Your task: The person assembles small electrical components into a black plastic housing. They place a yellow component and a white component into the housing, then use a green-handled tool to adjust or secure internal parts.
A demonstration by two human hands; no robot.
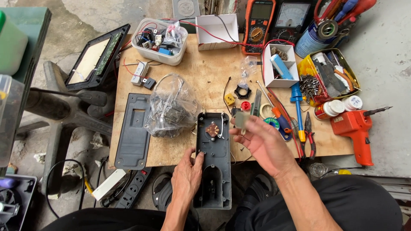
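Now we are partway through work on the grey housing (214, 162), which lies lengthwise on the near edge of the bench (201, 72) and overhangs it toward our lap. Our left hand (187, 175) steadies it from the left side, thumb and fingers (198, 159) pressed against its wall near the middle, closed on the edge rather than spread. Our right hand (263, 143) hovers just right of the housing's top end, palm up and blurred; its fingers pinch a small pale part (241, 120) between thumb and forefinger, the rest loosely curled.

Inside the housing, near its far end, sits a round brown switch (212, 129) with white wires beside it. We judge the step to be fitting or checking that small part against the open housing, with the cover off: a flat grey plate (134, 132) lies to the left, well apart. A clear bag (171, 107) of parts rests between plate and housing, touching neither hand.

The next move, as we judge it, calls for turning the pale part the right way round and bringing it down into the far end without snagging the wires, while the left hand keeps the overhanging housing from tipping. Screwdrivers (295, 102) and pliers (309, 137) lie near to the right.
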